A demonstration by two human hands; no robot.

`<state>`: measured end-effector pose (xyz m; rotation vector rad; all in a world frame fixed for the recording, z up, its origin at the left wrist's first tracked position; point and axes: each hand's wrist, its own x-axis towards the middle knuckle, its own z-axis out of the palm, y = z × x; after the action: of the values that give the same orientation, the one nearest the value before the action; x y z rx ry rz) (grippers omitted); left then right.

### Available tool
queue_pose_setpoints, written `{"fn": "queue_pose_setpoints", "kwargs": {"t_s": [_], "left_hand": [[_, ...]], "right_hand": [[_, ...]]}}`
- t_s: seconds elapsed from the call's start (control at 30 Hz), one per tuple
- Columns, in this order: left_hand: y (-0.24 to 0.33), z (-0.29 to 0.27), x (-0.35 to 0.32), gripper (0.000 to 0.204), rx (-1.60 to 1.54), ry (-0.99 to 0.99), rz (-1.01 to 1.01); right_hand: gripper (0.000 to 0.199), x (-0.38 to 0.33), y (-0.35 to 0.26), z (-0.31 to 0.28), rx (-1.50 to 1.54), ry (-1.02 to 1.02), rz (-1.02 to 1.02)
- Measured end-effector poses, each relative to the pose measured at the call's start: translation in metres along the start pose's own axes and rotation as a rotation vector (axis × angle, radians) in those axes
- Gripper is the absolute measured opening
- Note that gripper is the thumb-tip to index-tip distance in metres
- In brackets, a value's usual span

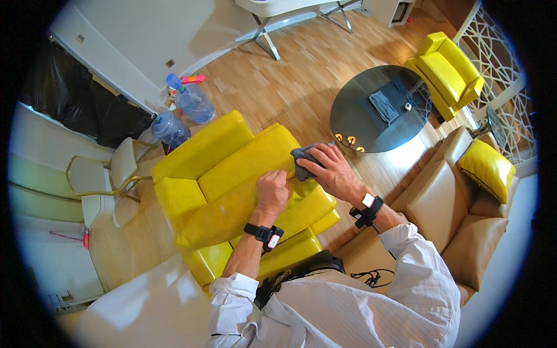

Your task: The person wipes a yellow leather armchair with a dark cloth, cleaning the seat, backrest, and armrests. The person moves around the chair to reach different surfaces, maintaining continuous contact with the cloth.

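A yellow cushion (pixel 217 214) is held up in front of me, over the seat of a yellow armchair (pixel 203 142). My left hand (pixel 272 191) is closed in a fist on the cushion's edge near its right end. In my right hand (pixel 335 174) is a bunched grey cloth (pixel 303 162), pressed against that same right end of the cushion. The fingers of this hand curl over the cloth, and its lower side is hidden. Both wrists wear black straps with small devices.
A tan sofa (pixel 441 203) with another yellow cushion (pixel 487 170) stands at the right. Beyond is a round dark table (pixel 360 110) bearing a folded cloth (pixel 383 107). Large blue water bottles (pixel 194 104) and pale chairs (pixel 123 165) are at the left.
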<state>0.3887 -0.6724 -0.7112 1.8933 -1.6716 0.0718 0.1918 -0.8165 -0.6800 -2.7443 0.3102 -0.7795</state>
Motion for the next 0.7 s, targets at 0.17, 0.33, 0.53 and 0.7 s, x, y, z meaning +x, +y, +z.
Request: {"fn": "queue_pose_setpoints", "kwargs": {"t_s": [0.17,0.33,0.53,0.7], "left_hand": [[0.003,-0.089,0.009,0.020,-0.236,0.179,-0.076],[-0.016,-0.123,-0.024,0.036,-0.262,0.143,-0.319],[-0.024,-0.119,-0.047,0.063,-0.278,0.151,-0.307],[-0.012,-0.138,-0.052,0.073,-0.139,0.286,-0.254]], "right_hand": [[0.069,0.059,-0.039,-0.045,0.121,0.180,-0.161],[0.075,0.089,-0.083,-0.026,0.439,0.171,-0.112],[0.072,0.098,-0.108,0.018,0.664,0.042,-0.024],[0.071,0.104,-0.133,0.032,0.819,-0.024,-0.059]]}}
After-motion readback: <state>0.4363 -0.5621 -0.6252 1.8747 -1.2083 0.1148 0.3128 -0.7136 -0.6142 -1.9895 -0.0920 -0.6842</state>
